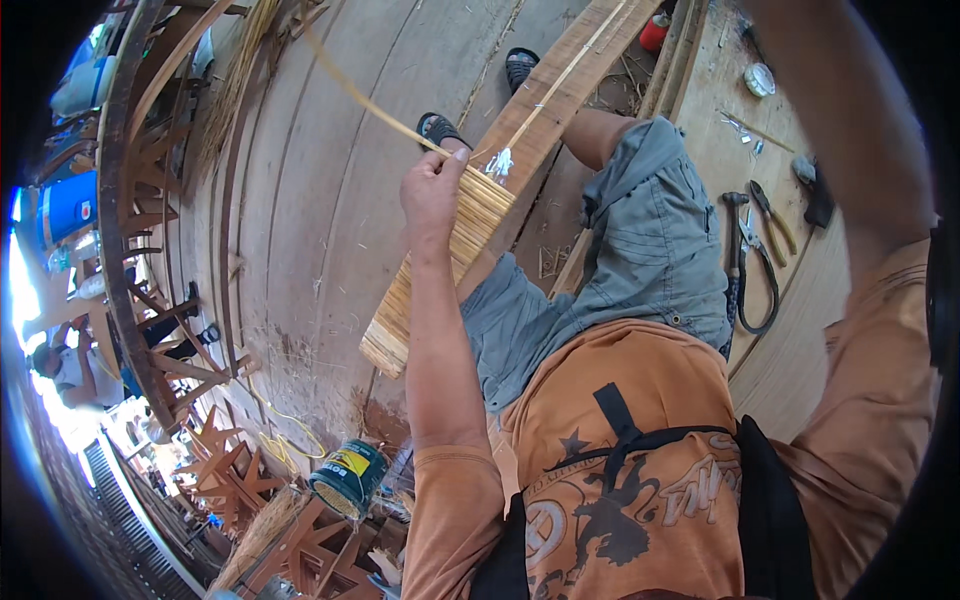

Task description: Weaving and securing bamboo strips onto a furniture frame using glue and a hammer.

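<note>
With thumb and fingers closed, my left hand (432, 195) pinches a long thin rattan-like strip (372, 105) at the far end of a ribbed panel (475, 222). The panel is a row of narrow yellow-brown strips packed side by side, lying slantwise under my left forearm and by my knee. From the hand the loose strip curves up and left, out of the picture. White paste (498, 165) sits on a long wooden plank (545, 95) just beyond the panel, with a pale thin strip along it. My right forearm (850, 110) reaches past the top right edge; its hand is out of sight.
On the wooden surface to the right lie a hammer (735, 215), shears (762, 275), pliers (772, 215) and a small round container (759, 80). A dark green bucket (348, 478) stands lower left. Wooden frames (115, 200), a blue cooler (68, 208) and another person (80, 375) are at left.
</note>
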`<state>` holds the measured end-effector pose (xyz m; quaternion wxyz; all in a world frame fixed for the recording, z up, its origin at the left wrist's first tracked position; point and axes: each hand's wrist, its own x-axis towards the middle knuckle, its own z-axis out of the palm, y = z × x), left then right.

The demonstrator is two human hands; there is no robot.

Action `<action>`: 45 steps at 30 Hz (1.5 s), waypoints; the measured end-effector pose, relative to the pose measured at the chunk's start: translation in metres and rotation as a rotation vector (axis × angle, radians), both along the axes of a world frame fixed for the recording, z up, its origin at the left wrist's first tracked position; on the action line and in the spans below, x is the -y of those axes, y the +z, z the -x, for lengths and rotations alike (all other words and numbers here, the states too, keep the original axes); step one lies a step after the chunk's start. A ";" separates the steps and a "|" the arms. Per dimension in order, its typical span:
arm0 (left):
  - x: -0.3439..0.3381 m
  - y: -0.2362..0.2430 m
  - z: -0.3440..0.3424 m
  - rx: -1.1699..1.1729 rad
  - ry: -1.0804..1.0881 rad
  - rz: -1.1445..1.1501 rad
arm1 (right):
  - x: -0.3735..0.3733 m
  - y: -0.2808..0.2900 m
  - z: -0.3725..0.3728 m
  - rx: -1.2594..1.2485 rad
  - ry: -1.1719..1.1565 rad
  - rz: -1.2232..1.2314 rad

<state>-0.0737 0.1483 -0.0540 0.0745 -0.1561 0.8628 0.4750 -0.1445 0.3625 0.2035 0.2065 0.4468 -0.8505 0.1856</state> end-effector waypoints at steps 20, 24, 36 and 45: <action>-0.013 0.005 -0.003 0.027 0.073 -0.084 | 0.025 -0.293 -0.142 0.839 -0.434 0.469; -0.013 0.003 -0.002 0.028 0.098 -0.079 | 0.021 -0.312 -0.149 0.952 -0.443 0.433; -0.015 0.007 -0.002 0.077 0.114 -0.032 | 0.013 -0.338 -0.138 1.157 -0.486 0.370; -0.026 0.002 -0.012 -0.202 0.098 0.323 | 0.048 -0.363 -0.096 0.825 -0.467 0.344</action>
